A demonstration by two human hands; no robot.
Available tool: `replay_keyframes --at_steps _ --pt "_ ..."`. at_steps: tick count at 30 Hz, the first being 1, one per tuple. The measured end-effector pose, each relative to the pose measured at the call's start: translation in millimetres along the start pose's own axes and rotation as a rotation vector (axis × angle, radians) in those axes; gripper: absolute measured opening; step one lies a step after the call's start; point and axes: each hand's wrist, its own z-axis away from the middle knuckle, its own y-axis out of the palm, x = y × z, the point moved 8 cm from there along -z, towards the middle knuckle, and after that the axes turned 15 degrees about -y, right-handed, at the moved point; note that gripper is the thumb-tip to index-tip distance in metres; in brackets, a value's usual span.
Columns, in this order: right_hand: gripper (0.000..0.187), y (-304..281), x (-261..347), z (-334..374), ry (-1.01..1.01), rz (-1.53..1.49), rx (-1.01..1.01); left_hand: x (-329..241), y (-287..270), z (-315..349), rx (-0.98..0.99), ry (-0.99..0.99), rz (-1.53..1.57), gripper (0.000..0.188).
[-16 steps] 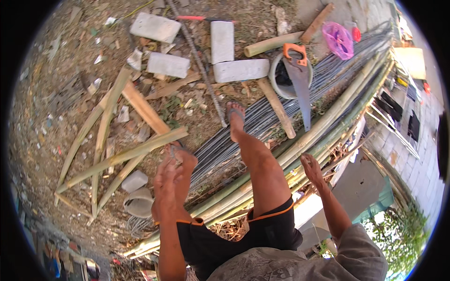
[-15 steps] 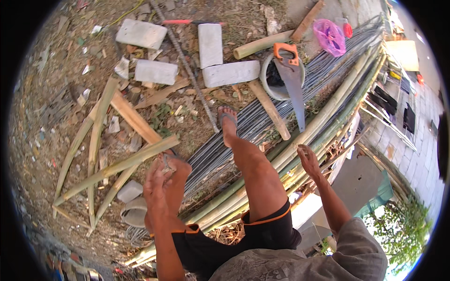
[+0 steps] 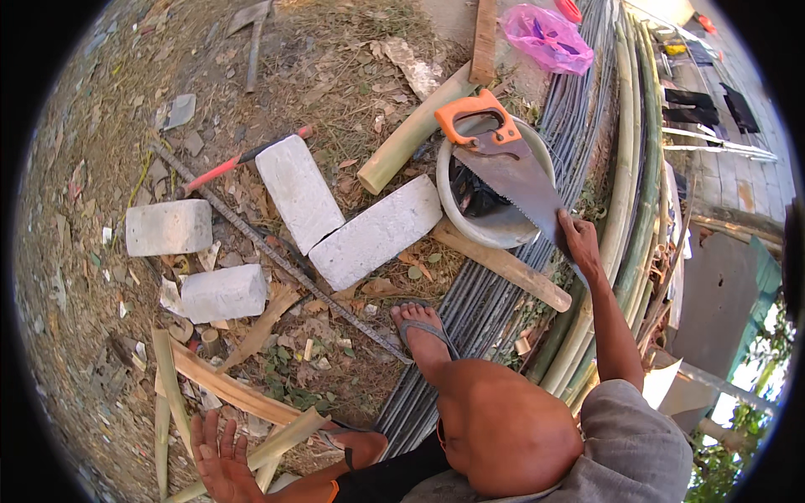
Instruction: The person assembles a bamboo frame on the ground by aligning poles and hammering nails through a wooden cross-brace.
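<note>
Head view showed left hand (image 3: 225, 463) splayed empty, right hand (image 3: 582, 243) at saw (image 3: 513, 178) across bucket (image 3: 547, 155) rim, grip unclear. Holding its handle (image 3: 485, 103) seemed safer.

Orng saw hndl (image 3: 482, 103), pnk bag (image 3: 549, 40)

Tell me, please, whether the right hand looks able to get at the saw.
Very likely yes: the right hand is right at the saw, which lies across the bucket, and nothing visible blocks the way.
</note>
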Motion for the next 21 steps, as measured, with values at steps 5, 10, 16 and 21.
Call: replay_keyframes --at_steps 5,10,16,21 --pt "0.066 -34.2 14.3 1.0 0.006 -0.183 -0.15 -3.4 6.3 -0.9 -0.025 0.233 -0.197 0.092" --pt "0.075 -69.3 -41.4 -24.2 0.115 -0.407 -0.305 1.7 8.2 4.4 -0.003 0.324 -0.284 0.081" --pt "0.093 -71.7 -127.1 -106.8 0.24 -0.089 -0.461 2.5 30.1 -4.2 -0.206 0.252 -0.48 0.061" --pt "0.075 -48.4 -126.9 -123.7 0.101 0.372 -0.534 7.2 35.8 -18.3 -0.193 0.237 -0.557 0.06"
